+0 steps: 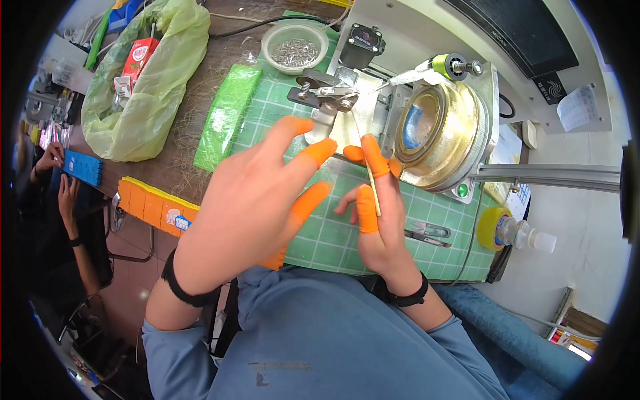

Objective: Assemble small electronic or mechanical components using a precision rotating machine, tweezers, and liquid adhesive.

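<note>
My right hand, with orange finger cots, is closed on a thin pale strand. The strand runs from between the fingers up to the small metal clamp head of a bench machine. My left hand also wears orange finger cots. Its fingers are spread and bent, with nothing visible in them, just left of the strand and below the clamp head. A round brass-coloured disc housing sits right of the right fingertips. Between the hands and the machine lies a bright metal plate.
A bowl of small metal pieces and a green packet lie on the green cutting mat. Thread snips and a tape roll are at right. An orange tray, a plastic bag and another person's hands are left.
</note>
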The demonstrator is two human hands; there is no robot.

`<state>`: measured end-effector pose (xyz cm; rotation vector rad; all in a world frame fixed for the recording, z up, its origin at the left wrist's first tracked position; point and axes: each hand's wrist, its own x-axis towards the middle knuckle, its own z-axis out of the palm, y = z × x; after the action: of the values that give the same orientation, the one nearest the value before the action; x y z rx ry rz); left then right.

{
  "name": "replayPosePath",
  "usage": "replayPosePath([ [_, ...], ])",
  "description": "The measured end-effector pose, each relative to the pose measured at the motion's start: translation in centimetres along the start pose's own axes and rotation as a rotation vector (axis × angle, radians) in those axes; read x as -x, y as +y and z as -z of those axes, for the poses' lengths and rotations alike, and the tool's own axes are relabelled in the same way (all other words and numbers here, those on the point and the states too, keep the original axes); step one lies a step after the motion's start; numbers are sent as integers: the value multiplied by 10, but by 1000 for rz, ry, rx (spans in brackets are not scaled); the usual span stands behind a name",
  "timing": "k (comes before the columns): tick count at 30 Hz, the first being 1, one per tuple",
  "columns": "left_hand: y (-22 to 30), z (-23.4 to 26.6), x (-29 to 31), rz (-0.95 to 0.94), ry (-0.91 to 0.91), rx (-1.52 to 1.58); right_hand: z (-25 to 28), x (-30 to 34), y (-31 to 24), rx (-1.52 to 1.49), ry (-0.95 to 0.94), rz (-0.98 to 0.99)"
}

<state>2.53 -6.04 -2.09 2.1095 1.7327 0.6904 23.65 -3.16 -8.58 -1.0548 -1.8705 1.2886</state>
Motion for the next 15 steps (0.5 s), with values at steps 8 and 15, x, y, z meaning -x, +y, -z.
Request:
replayPosePath([
  [8,-11,-32,-23,-22,-40,-132,6,5,5,12,-13,-24],
  [15,-11,-51,-28,-2,-45,-197,3,9,10,-36,26,11],
])
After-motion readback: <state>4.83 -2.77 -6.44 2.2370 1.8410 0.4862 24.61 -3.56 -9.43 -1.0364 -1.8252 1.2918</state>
